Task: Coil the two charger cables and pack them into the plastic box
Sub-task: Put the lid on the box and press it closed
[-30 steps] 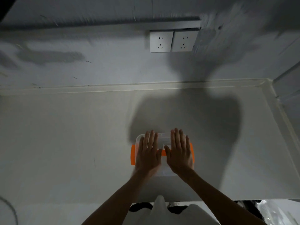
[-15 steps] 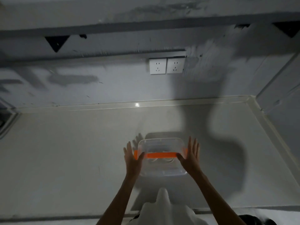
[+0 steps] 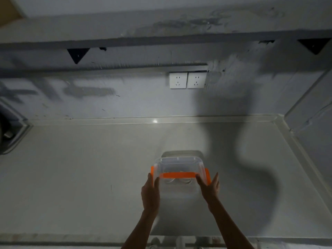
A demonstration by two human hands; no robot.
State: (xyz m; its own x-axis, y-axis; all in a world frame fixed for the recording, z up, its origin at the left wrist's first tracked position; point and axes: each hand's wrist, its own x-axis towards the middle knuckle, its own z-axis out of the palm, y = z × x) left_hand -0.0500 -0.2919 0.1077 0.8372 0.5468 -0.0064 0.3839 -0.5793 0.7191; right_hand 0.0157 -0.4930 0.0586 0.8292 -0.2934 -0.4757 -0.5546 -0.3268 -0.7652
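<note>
A clear plastic box with orange clips on its lid stands on the pale counter, lid on. Through its near wall I can faintly see the coiled white cables inside. My left hand presses flat against the box's left side, thumb on the near wall. My right hand holds the right side the same way, fingers along the orange clip. The box sits between both palms.
Two white wall sockets are on the grey wall behind the counter. A shelf with black brackets runs above them. A sink edge shows at the far left. A raised lip borders the counter's back and right.
My hands came off the lid's top and moved to the box's left and right sides. The view has tilted up, showing more wall.
</note>
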